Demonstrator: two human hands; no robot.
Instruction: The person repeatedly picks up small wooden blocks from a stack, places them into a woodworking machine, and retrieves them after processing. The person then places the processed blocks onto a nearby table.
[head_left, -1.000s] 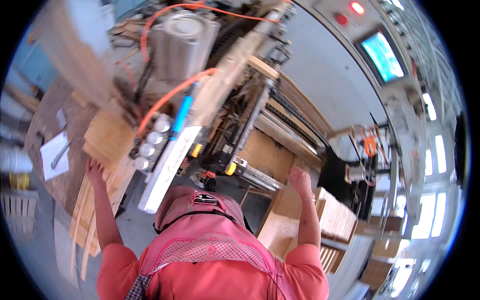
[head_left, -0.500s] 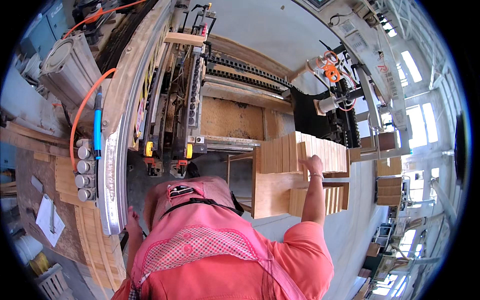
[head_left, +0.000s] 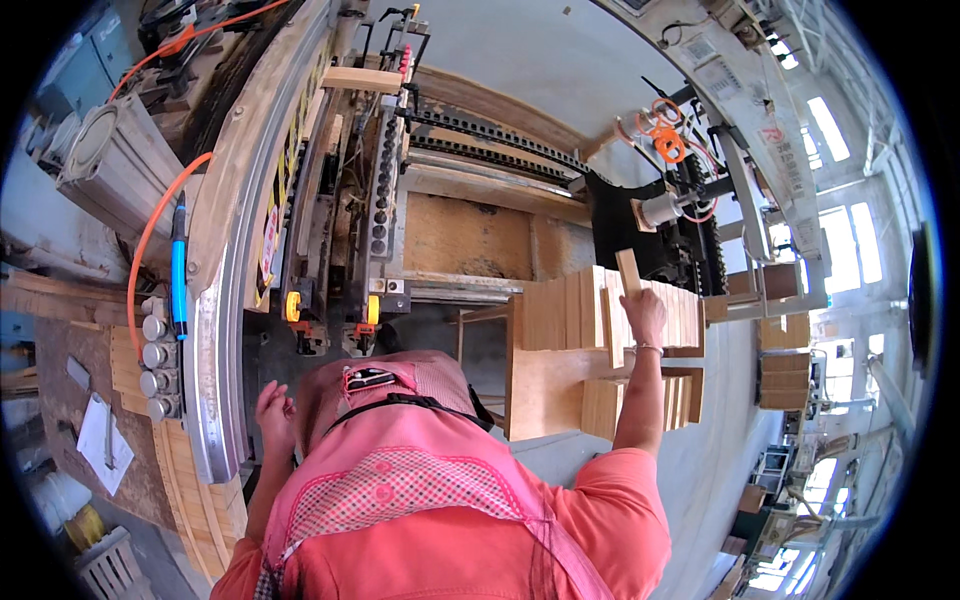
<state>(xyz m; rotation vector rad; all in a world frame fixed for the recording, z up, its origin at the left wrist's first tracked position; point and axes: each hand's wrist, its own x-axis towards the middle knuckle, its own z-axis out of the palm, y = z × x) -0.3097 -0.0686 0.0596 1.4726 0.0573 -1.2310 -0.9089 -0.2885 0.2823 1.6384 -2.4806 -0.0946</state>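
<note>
My right hand (head_left: 646, 316) is closed around a narrow wooden board (head_left: 627, 273), whose far end sticks up past the fingers. It is raised over a row of upright wooden boards (head_left: 560, 312) standing side by side on a wooden table (head_left: 540, 395). A second, shorter group of boards (head_left: 603, 405) stands nearer to me on the same table, partly behind my right forearm. My left hand (head_left: 275, 408) is raised beside my apron, near the end of a metal rail (head_left: 218, 420). Its fingers are partly bent and apart, with nothing in them.
Ahead is a machine with clamps (head_left: 375, 310), black toothed rails (head_left: 490, 155) and a wooden bar (head_left: 362, 79) laid across. A blue air gun (head_left: 179, 270) hangs at the left rail beside round metal knobs (head_left: 155, 355). Papers (head_left: 103, 440) lie on a bench at left.
My right hand has lifted one board out of the row. My left hand has risen from beside the rail's end into fuller view.
</note>
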